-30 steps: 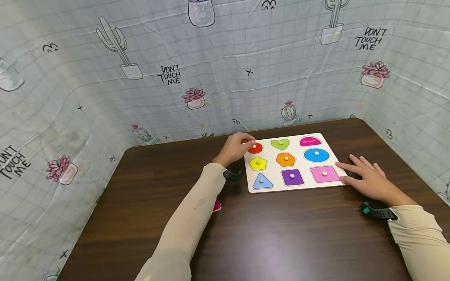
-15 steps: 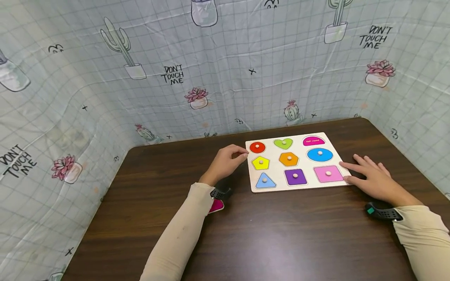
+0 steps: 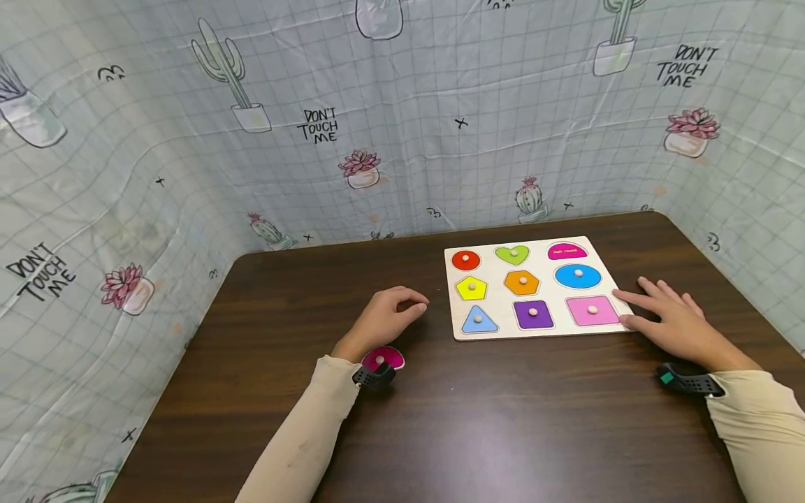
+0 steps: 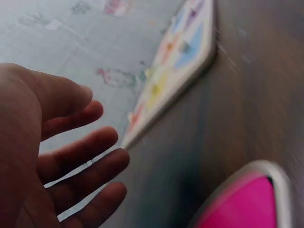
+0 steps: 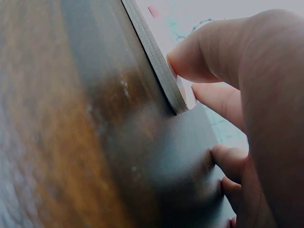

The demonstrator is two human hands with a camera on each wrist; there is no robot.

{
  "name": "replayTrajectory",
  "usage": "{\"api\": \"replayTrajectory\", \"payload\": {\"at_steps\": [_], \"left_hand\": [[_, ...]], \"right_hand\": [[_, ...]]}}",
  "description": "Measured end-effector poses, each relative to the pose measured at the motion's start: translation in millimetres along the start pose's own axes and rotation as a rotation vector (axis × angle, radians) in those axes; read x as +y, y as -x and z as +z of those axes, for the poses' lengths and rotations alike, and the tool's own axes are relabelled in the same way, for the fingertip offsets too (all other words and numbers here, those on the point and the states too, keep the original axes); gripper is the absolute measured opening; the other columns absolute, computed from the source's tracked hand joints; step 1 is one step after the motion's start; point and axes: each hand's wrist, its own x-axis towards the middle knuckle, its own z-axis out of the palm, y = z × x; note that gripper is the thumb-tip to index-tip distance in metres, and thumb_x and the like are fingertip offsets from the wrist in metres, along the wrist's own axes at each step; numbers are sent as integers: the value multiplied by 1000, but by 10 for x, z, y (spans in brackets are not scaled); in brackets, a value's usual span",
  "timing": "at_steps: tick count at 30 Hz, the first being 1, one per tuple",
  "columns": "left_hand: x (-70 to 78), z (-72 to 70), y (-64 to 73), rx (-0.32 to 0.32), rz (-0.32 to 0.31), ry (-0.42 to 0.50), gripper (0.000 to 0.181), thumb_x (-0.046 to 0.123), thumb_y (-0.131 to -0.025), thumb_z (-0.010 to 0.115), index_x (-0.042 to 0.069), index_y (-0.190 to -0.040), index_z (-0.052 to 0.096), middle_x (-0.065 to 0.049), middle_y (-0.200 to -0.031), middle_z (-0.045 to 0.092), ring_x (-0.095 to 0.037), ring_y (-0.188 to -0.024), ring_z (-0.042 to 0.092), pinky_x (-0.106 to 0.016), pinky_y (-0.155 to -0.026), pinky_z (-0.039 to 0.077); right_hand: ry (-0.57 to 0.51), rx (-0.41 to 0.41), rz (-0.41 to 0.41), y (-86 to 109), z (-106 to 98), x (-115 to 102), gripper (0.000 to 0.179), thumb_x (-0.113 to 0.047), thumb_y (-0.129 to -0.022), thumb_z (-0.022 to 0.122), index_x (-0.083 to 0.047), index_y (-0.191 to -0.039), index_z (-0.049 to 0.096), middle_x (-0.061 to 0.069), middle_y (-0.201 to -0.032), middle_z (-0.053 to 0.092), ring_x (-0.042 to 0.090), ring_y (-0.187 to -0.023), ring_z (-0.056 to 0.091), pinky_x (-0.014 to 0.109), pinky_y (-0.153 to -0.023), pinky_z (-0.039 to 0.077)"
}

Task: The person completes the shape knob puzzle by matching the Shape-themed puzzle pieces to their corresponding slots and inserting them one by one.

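Observation:
My left hand [image 3: 385,320] hovers over the table left of the puzzle board [image 3: 497,331], its fingers loosely bent with nothing between them. Just under its wrist lies a magenta half-round piece [image 3: 388,356] with a knob, partly covered by the wristband; its edge shows large in the left wrist view [image 4: 242,204]. The board carries knobbed shapes, among them a red circle [image 3: 461,263], a green heart [image 3: 506,256] and a purple square [image 3: 525,321]. At its top right is a magenta recess [image 3: 567,255] printed "Half round". My right hand [image 3: 676,325] rests spread, thumb and index fingertips on the board's right edge.
A dark wooden table [image 3: 478,419] extends around the board. A pale cloth [image 3: 402,105] printed with cacti hangs behind the table and at both sides. Black bands [image 3: 688,382] circle both wrists.
My left hand has withdrawn from the red circle, moving left and toward me, over the half-round piece. The right hand stays at the board's edge; the view has shifted slightly.

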Motion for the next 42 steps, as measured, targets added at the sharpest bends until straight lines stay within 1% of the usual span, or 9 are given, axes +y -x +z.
{"api": "replayTrajectory", "payload": {"at_steps": [4, 10, 15, 21, 23, 27, 34, 37, 42], "left_hand": [[-97, -25, 154, 26, -20, -2, 21, 22, -99, 65, 11, -114, 74, 3, -113, 68, -17, -108, 61, -38, -95, 50], [-204, -98, 367, 18, -53, 15, 20, 23, -99, 65, 14, -115, 74, 6, -113, 67, -16, -105, 61, -38, -92, 51], [-295, -132, 523, 41, -58, 42, 19, 20, -99, 65, 13, -114, 74, 7, -110, 68, -15, -100, 61, -39, -89, 52], [-362, -157, 713, 74, -81, 29, 17, 21, -98, 67, 15, -111, 76, 8, -111, 68, -15, -105, 61, -40, -94, 50], [-382, -171, 760, 74, -67, 32, 17, 20, -97, 68, 16, -112, 76, 7, -113, 67, -16, -109, 60, -42, -96, 49], [-416, -194, 851, 47, -45, 20, 21, 24, -95, 70, 17, -114, 75, 5, -120, 66, -20, -115, 59, -46, -100, 47], [-462, -190, 927, 2, 23, -36, 24, 28, -92, 74, 18, -114, 75, 2, -126, 65, -24, -123, 56, -50, -103, 44], [-467, -196, 934, 0, 34, -49, 24, 27, -91, 75, 17, -112, 76, 2, -127, 64, -24, -124, 55, -50, -104, 43], [-466, -200, 923, 3, 40, -48, 20, 24, -90, 76, 16, -108, 77, 3, -126, 65, -23, -124, 55, -48, -103, 44]], "right_hand": [[4, -13, 10, 13, -10, 13, 59, -39, -103, 55, -5, -150, 44, 40, -155, 16, 58, -144, 0, 74, -107, -11], [4, -6, 4, -7, -13, 4, 58, -39, -102, 55, -5, -149, 45, 40, -155, 17, 57, -145, 0, 74, -108, -10], [1, -12, 0, 22, 26, 9, 59, -39, -102, 55, -5, -149, 45, 41, -154, 17, 58, -144, 0, 75, -107, -10], [-7, -12, 3, 19, 22, 21, 59, -40, -103, 54, -6, -150, 44, 39, -155, 16, 57, -145, -1, 73, -108, -12], [-5, -6, 4, 1, 13, 24, 59, -40, -102, 55, -6, -150, 44, 39, -156, 16, 56, -145, -1, 73, -108, -12], [-1, -4, 3, -18, 14, 23, 59, -40, -102, 55, -5, -149, 46, 39, -155, 17, 57, -145, 0, 73, -108, -10], [3, -8, 2, -8, 31, 27, 58, -39, -102, 56, -5, -148, 47, 40, -154, 19, 58, -144, 2, 75, -107, -9], [8, -4, 2, -16, 33, 43, 58, -40, -102, 55, -5, -149, 46, 40, -154, 18, 57, -144, 1, 74, -108, -10], [17, 9, 0, -22, 21, 47, 58, -40, -102, 56, -6, -148, 48, 39, -154, 20, 57, -145, 2, 75, -107, -8]]}}
